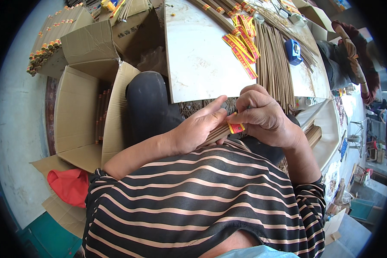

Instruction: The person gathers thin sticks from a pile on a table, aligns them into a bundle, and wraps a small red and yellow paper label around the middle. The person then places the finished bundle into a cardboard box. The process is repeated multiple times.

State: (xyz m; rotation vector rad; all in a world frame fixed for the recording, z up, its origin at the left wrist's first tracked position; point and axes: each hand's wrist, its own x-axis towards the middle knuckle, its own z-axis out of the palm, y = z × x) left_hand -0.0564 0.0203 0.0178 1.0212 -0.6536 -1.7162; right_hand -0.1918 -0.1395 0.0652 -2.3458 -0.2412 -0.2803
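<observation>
A broad white tabletop with brown stains (198, 64) spreads ahead of the person, and an open brown cardboard box (78, 114) stands to the left, dark reddish-brown bundles (102, 114) inside. Long, thin brown sticks (273, 64) lie in a dense row on the tabletop, right of a loose heap of red-and-yellow paper strips (245, 41). Over the lap, the left hand (200, 124) is closed around a slim bundle of brown sticks (214, 135), index finger raised. The right hand (264, 114) pinches, thumb against finger, at a red-and-yellow paper band (236, 128) around the bundle's right end.
</observation>
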